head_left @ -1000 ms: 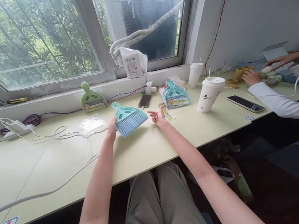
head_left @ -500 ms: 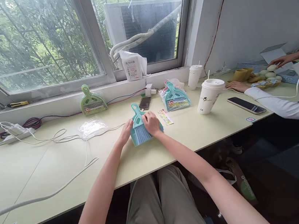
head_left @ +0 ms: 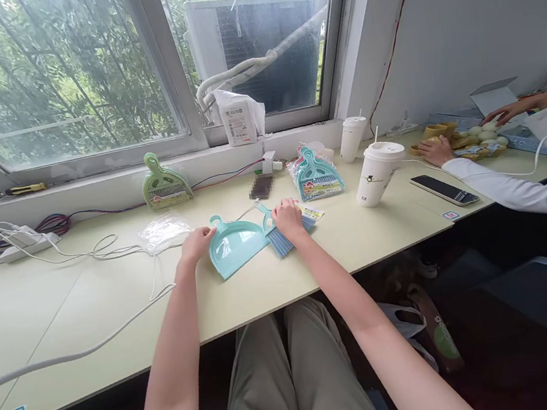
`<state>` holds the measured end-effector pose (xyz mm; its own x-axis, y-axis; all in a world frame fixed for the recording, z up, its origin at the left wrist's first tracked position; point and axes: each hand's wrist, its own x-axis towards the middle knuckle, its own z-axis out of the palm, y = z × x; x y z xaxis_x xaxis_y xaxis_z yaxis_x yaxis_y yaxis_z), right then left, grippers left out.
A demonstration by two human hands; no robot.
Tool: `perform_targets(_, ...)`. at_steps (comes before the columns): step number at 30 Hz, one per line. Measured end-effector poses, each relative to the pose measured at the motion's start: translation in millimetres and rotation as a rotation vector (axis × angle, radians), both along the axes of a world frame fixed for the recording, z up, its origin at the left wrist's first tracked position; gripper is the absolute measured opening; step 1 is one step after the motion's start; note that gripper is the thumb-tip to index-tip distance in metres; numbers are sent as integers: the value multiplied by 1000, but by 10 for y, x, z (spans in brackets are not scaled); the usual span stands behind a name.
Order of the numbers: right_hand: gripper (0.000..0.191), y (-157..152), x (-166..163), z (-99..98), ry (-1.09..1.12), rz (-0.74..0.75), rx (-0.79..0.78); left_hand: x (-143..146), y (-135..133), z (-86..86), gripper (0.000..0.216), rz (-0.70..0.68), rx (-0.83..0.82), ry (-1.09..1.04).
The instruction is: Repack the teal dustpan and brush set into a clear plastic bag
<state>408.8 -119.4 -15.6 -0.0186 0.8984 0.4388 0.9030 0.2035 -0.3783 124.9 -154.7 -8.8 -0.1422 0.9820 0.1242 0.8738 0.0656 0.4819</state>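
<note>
A turquoise dustpan (head_left: 237,247) lies just above or on the table, its front edge toward me. My left hand (head_left: 198,243) grips its left rim near the handle. Beside it on the right, my right hand (head_left: 287,218) is closed over the top of a small turquoise brush (head_left: 282,243) with blue-grey bristles. The two pieces are side by side, nearly touching. Partly behind my right hand lies a printed card (head_left: 310,211). Farther back stand a packaged turquoise brush-and-dustpan set (head_left: 319,175) and a green set (head_left: 164,182) by the wall.
Crumpled clear plastic (head_left: 163,230) and white cables (head_left: 108,248) lie left. On the right are a large lidded cup (head_left: 379,174), a smaller cup (head_left: 353,137) and a phone (head_left: 443,190). A co-worker's hands (head_left: 436,151) handle pale round items at the far right.
The brush has come out of the dustpan. My left hand has moved left with the dustpan, and my right hand has moved right with the brush.
</note>
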Motion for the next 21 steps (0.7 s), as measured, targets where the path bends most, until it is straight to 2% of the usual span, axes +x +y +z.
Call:
perform_targets(9,21,29,13,-56,-47,0,-78,64,-9,22,46,43,54,25)
perform_targets(13,20,36,25,-50,-9,-53,-90,40,7,14,42,57,71,5)
perform_targets(18,22,21,69,41,65,-142,-26,-3,7,33,37,140,110,5)
perform_targets(21,23,5,110,121,77,-191,-40,-20,-8,60,37,194,113,-6)
